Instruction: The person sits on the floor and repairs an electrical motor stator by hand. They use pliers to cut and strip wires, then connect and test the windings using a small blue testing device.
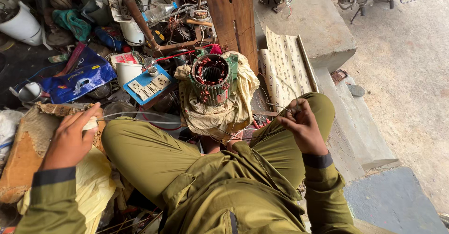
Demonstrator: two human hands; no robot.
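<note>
Nearest, below the motor stator, the left hand closes its fingers around a small white roll over torn cardboard. The right hand, right of the stator, pinches thin wire strands. The stator sits on yellowed cloth; left of it lies a blue switchboard.

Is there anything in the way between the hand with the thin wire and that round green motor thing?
Nothing solid shows between them. The right hand holds thin wire above the knee, and the green motor stator sits on a yellowish cloth just ahead. Only that cloth's folds and the wire strands lie between.
</note>
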